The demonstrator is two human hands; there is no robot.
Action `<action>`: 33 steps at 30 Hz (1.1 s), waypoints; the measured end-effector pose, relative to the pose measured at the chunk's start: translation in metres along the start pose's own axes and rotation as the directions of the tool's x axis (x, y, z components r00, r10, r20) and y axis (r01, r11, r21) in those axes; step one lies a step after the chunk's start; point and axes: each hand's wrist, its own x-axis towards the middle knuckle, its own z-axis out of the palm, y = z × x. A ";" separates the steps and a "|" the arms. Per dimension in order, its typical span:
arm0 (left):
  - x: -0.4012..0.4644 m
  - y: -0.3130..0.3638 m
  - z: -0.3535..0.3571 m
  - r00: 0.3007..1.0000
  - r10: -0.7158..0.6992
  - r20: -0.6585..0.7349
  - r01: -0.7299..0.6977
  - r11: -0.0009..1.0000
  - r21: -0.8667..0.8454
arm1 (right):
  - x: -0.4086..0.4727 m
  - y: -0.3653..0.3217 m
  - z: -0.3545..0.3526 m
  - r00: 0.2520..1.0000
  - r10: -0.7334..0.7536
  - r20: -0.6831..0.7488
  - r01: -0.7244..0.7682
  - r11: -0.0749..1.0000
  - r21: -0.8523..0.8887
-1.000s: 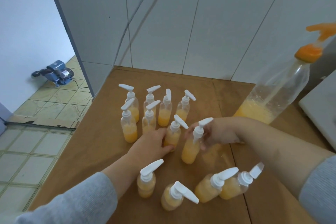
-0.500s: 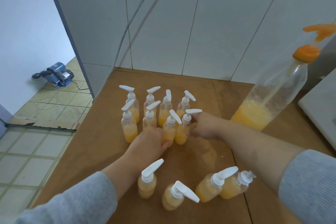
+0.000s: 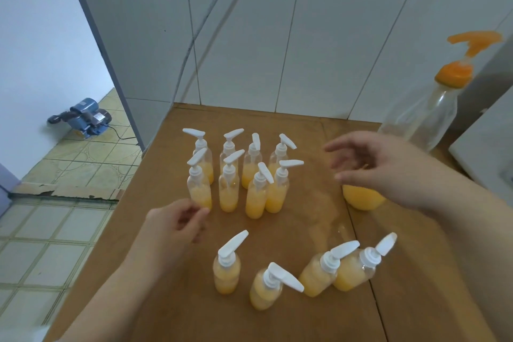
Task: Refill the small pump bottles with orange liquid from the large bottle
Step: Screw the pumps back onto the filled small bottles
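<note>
Several small pump bottles with white pump heads and orange liquid stand in a tight group on the brown table. Several more small bottles stand in a row nearer to me. The large clear bottle with an orange pump top stands at the right, with orange liquid at its bottom. My right hand hovers in front of the large bottle, fingers spread, holding nothing. My left hand hangs just left of the group, fingers loosely curled, touching no bottle.
White tiled walls close off the back of the table. A white appliance stands at the right edge. A wet patch shines on the table between the two groups. On the floor to the left lies a blue water pump.
My right hand has let go of the bottle it set into the group and drawn back to the right. My left hand has come off the bottles and pulled back toward me.
</note>
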 end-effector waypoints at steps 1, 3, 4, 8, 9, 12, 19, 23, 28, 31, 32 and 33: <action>-0.011 -0.003 -0.004 0.999 -0.035 -0.029 0.031 0.991 -0.133 | -0.024 -0.003 -0.002 0.997 -0.036 -0.061 0.046 0.985 0.167; -0.032 -0.015 -0.004 0.999 -0.016 0.038 0.026 0.957 -0.288 | -0.065 0.000 0.013 0.996 -0.053 -0.067 0.076 0.911 0.405; -0.042 -0.024 -0.002 0.993 0.009 0.121 0.032 0.944 -0.328 | -0.080 0.005 0.027 0.999 -0.039 -0.013 0.040 0.889 0.456; -0.063 -0.047 0.015 0.931 0.078 0.356 0.031 0.956 -0.291 | -0.102 0.028 0.110 0.935 0.085 0.343 -0.225 0.891 0.394; -0.065 -0.046 0.022 0.932 0.079 0.354 0.022 0.962 -0.274 | -0.101 0.035 0.133 0.930 0.140 0.339 -0.273 0.881 0.387; -0.066 -0.038 0.039 0.968 0.043 0.248 0.021 0.968 -0.249 | -0.090 0.034 0.190 0.963 0.208 0.171 -0.247 0.935 0.254; -0.062 -0.035 0.043 0.998 0.056 0.035 -0.050 0.989 -0.142 | -0.057 0.021 0.240 0.979 0.105 -0.173 -0.061 0.968 0.241; -0.044 -0.038 0.032 0.992 -0.045 -0.118 0.028 0.990 -0.137 | -0.020 0.012 0.239 0.985 0.035 -0.171 0.010 0.967 0.254; -0.016 -0.044 0.023 0.984 -0.101 -0.146 0.093 0.994 -0.059 | 0.023 -0.006 0.240 0.988 0.099 -0.114 -0.056 0.940 0.336; -0.004 -0.048 0.020 0.985 -0.098 -0.141 0.097 0.995 -0.015 | 0.029 -0.008 0.242 0.988 0.109 -0.106 -0.063 0.929 0.365; -0.001 -0.049 0.020 0.986 -0.094 -0.135 0.094 0.996 -0.006 | 0.030 -0.007 0.244 0.988 0.112 -0.107 -0.065 0.928 0.368; 0.000 -0.049 0.020 0.987 -0.094 -0.131 0.096 0.995 0.007 | 0.030 -0.007 0.245 0.988 0.112 -0.107 -0.064 0.926 0.372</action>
